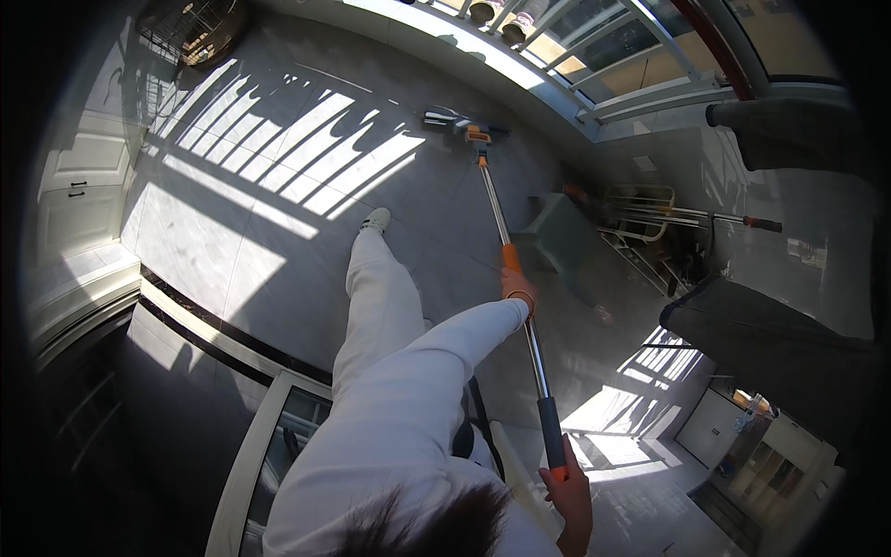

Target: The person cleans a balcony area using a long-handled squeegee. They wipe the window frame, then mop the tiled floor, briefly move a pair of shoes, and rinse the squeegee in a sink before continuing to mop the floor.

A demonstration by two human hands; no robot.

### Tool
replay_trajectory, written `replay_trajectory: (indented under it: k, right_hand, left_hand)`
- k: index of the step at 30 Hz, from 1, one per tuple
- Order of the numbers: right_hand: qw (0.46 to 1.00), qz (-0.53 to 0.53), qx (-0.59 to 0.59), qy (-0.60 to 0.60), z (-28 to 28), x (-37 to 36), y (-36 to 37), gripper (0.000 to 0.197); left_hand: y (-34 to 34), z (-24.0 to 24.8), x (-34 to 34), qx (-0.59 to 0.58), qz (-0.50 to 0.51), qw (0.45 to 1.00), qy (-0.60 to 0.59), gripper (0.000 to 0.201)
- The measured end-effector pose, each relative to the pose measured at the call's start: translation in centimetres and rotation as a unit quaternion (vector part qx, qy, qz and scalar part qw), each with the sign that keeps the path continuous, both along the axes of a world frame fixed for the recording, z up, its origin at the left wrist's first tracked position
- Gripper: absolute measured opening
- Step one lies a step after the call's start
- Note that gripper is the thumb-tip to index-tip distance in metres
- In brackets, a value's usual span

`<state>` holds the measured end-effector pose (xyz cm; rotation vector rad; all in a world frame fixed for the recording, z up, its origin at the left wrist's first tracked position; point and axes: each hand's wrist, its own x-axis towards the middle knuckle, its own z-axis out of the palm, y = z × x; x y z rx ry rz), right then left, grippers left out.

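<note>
A long-handled floor mop [496,209] slants across the middle of the view. Its pole is silver with orange and dark grey grips, and its wide dark head [478,133] with an orange joint rests on the grey tiles near the window wall. Partway down the pole, my left hand [518,286], with a bracelet at the wrist, is closed around it just below the orange grip. Toward the lower edge, my right hand [568,492] is wrapped around the orange end of the handle. My white sleeve crosses the lower middle, and a white shoe [376,220] stands on the floor.
A grey-green stool-like piece [549,232] stands right of the pole, beside a folded metal rack [640,209] with poles. A birdcage [195,32] is at the far left, above white cabinets [83,186]. A glazed door frame [278,446] stands lower left. Dark cloth [761,325] hangs at right.
</note>
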<state>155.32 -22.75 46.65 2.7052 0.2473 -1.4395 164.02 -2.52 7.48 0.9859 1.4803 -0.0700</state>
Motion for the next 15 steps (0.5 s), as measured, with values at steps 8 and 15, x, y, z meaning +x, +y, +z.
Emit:
replay_trajectory:
  k: [8, 15]
  right_hand:
    - [0.989, -0.100, 0.048, 0.099, -6.9, -6.6, -6.6, 0.101]
    - [0.993, 0.044, 0.001, 0.105, -2.3, -8.2, -18.5, 0.087]
  left_hand:
    - [-7.8, -3.6, 0.4, -0.048, -0.148, 0.985, -0.072, 0.049]
    - [-20.0, -0.1, -7.9, -0.183, -0.067, 0.979, -0.063, 0.050]
